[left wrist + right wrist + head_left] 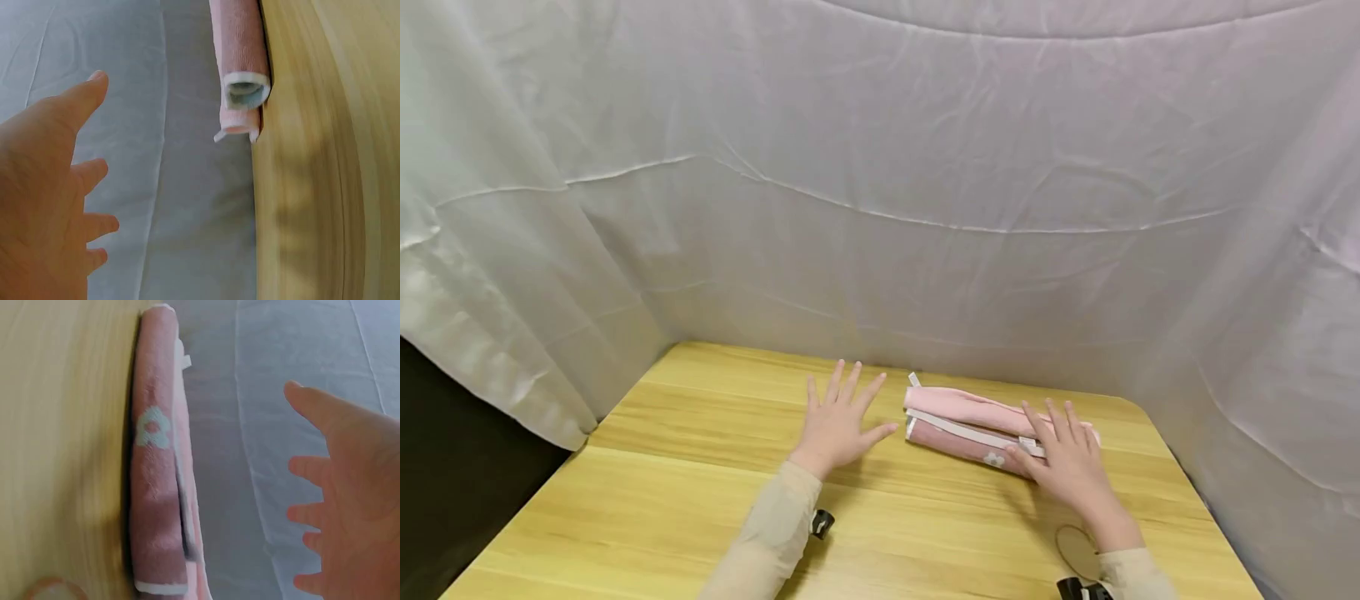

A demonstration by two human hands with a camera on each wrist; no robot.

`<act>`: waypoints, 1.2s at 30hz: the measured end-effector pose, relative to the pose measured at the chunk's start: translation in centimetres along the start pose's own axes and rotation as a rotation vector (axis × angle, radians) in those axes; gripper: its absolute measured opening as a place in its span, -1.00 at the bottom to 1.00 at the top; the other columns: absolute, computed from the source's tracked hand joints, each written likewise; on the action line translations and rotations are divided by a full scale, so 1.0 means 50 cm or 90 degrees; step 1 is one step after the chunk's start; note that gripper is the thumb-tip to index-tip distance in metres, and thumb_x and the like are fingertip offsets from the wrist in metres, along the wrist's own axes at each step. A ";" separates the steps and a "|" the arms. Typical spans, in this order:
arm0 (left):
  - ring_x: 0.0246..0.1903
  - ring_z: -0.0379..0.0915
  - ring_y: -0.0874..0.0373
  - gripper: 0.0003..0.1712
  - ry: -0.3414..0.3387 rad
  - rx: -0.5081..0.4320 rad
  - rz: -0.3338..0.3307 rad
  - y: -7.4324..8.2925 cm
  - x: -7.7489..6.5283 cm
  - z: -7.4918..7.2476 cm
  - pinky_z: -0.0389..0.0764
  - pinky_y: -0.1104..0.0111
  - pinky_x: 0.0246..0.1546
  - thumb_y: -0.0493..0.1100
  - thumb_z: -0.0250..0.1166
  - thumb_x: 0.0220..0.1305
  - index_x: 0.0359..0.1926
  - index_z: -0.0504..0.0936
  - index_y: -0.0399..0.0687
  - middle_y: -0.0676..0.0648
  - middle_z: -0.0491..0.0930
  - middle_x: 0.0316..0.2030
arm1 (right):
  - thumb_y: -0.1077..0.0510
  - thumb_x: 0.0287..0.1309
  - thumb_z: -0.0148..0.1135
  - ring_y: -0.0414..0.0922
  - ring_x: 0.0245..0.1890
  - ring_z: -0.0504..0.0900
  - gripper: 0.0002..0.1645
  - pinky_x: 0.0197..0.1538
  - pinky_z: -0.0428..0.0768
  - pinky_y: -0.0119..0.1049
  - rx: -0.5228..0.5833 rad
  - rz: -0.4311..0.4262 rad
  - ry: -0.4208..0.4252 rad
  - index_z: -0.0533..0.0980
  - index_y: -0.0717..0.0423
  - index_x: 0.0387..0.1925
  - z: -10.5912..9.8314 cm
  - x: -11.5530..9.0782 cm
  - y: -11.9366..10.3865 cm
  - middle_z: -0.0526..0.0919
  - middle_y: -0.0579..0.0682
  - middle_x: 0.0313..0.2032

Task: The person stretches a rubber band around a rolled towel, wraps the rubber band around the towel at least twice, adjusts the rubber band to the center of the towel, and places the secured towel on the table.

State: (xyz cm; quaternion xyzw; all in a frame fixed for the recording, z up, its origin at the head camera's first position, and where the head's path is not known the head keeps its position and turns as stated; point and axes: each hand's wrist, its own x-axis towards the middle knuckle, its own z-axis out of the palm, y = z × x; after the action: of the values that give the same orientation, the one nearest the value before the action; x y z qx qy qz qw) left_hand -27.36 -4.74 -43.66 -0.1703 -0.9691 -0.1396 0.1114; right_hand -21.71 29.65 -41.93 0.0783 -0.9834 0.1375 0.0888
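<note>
Two rolls of pink towel cloth lie side by side on the wooden table; I cannot tell whether they are one towel or two. The back roll point(958, 406) is pale pink, with a small white tag at its left end. Dusky pink with white edging, the front roll point(153, 494) carries a pale flower. My left hand point(833, 429) is left of the rolls, fingers spread, holding nothing. Above their right end, my right hand point(1067, 458) spreads its fingers and partly covers them in the head view; the right wrist view shows it apart from the cloth.
The wooden table point(700, 467) extends to the left and in front of the rolls. A thin brown ring point(1060, 546) lies near my right wrist. Pale grey curtain cloth point(880, 208) hangs behind the table and along both sides.
</note>
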 end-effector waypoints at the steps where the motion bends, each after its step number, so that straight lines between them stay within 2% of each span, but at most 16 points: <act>1: 0.55 -0.39 -0.12 -0.09 0.003 0.000 0.009 0.004 0.001 0.003 -0.44 -0.33 0.36 0.56 -0.05 0.20 0.50 0.01 0.44 -0.06 -0.12 0.55 | -0.38 0.24 0.05 0.32 0.51 -0.25 -0.07 0.38 -0.19 0.42 0.004 -0.001 0.001 0.06 -0.11 0.50 -0.003 -0.001 0.003 -0.04 0.31 0.49; 7: 0.54 -0.33 -0.13 -0.12 0.014 0.032 0.067 0.028 0.004 0.020 -0.35 -0.36 0.36 0.53 -0.05 0.22 0.49 0.05 0.41 -0.08 -0.05 0.54 | -0.31 0.25 0.11 0.32 0.51 -0.17 -0.10 0.37 -0.08 0.40 0.020 -0.038 0.028 0.14 -0.02 0.47 -0.009 -0.008 0.029 0.03 0.34 0.47; 10: 0.54 -0.29 -0.12 -0.12 0.007 0.051 0.088 0.038 0.004 0.027 -0.32 -0.34 0.37 0.55 -0.10 0.22 0.49 0.05 0.42 -0.06 -0.04 0.54 | -0.24 0.22 0.18 0.32 0.49 -0.08 -0.15 0.34 0.00 0.40 0.029 -0.066 0.066 0.22 0.02 0.43 -0.006 -0.012 0.044 0.13 0.34 0.44; 14: 0.54 -0.24 -0.10 -0.11 0.000 0.078 0.126 0.052 0.005 0.037 -0.20 -0.33 0.38 0.58 -0.17 0.22 0.50 0.04 0.42 -0.03 0.01 0.53 | -0.08 0.20 0.28 0.28 0.47 0.05 -0.26 0.31 0.10 0.39 0.075 -0.112 0.128 0.33 0.03 0.36 0.000 -0.025 0.070 0.26 0.30 0.38; 16: 0.53 -0.18 -0.10 -0.12 0.005 0.089 0.153 0.059 0.007 0.041 -0.11 -0.32 0.38 0.58 -0.18 0.23 0.49 0.07 0.41 -0.03 0.06 0.51 | 0.02 0.16 0.33 0.25 0.45 0.13 -0.30 0.43 0.09 0.21 0.096 -0.134 0.158 0.38 0.02 0.32 0.001 -0.033 0.084 0.33 0.26 0.35; 18: 0.53 -0.15 -0.09 -0.13 0.010 0.089 0.179 0.066 0.010 0.043 -0.05 -0.30 0.38 0.57 -0.18 0.24 0.49 0.09 0.40 -0.03 0.10 0.50 | 0.11 0.11 0.37 0.19 0.40 0.23 -0.33 0.52 0.05 -0.16 0.103 -0.157 0.188 0.42 0.03 0.28 0.001 -0.040 0.097 0.40 0.24 0.30; 20: 0.52 -0.11 -0.08 -0.14 0.019 0.091 0.206 0.072 0.013 0.044 0.00 -0.28 0.38 0.56 -0.17 0.25 0.48 0.11 0.39 -0.03 0.13 0.49 | 0.17 0.05 0.40 0.01 0.37 0.29 -0.34 0.46 -0.02 -0.54 0.104 -0.174 0.220 0.47 0.05 0.24 -0.002 -0.045 0.105 0.46 0.21 0.24; 22: 0.52 -0.09 -0.08 -0.16 0.025 0.091 0.231 0.078 0.017 0.043 0.03 -0.26 0.38 0.54 -0.15 0.26 0.47 0.13 0.38 -0.04 0.17 0.47 | 0.21 -0.01 0.43 -0.19 0.34 0.31 -0.36 0.34 -0.07 -0.75 0.108 -0.197 0.251 0.51 0.09 0.18 -0.006 -0.050 0.113 0.52 0.20 0.17; 24: 0.51 -0.05 -0.06 -0.17 0.032 0.098 0.255 0.086 0.021 0.042 0.06 -0.24 0.38 0.53 -0.16 0.27 0.47 0.15 0.36 -0.05 0.21 0.46 | 0.25 -0.06 0.45 -0.40 0.32 0.27 -0.38 0.32 -0.03 -0.78 0.117 -0.218 0.276 0.54 0.12 0.14 -0.009 -0.055 0.121 0.55 0.18 0.12; 26: 0.50 -0.02 -0.04 -0.18 0.033 0.102 0.275 0.094 0.026 0.040 0.07 -0.22 0.40 0.52 -0.16 0.29 0.46 0.17 0.35 -0.05 0.24 0.45 | 0.27 -0.10 0.47 -0.52 0.30 0.24 -0.38 0.33 0.02 -0.77 0.123 -0.235 0.295 0.56 0.14 0.10 -0.015 -0.060 0.127 0.58 0.13 0.09; 30: 0.45 0.10 0.01 -0.21 0.042 0.118 0.309 0.108 0.036 0.039 0.11 -0.17 0.40 0.50 -0.16 0.30 0.43 0.21 0.34 0.00 0.29 0.42 | 0.29 -0.13 0.47 -0.62 0.27 0.21 -0.43 0.31 0.05 -0.78 0.125 -0.236 0.306 0.59 0.15 0.04 -0.023 -0.073 0.142 0.59 0.06 0.07; 36: 0.39 0.20 0.06 -0.25 0.051 0.139 0.352 0.124 0.051 0.040 0.17 -0.12 0.39 0.48 -0.14 0.31 0.39 0.28 0.30 0.05 0.39 0.34 | 0.30 -0.10 0.46 -0.72 0.20 0.18 -0.51 0.25 0.04 -0.85 0.126 -0.194 0.291 0.61 0.13 -0.02 -0.029 -0.097 0.158 0.60 0.14 -0.02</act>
State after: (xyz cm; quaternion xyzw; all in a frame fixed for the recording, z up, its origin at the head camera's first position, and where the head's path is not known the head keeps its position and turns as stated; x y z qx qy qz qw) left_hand -27.78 2.24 -43.43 -0.4094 -0.8899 -0.0056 0.2011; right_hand -18.18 38.20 -43.52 0.2003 -0.8965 0.2321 0.3198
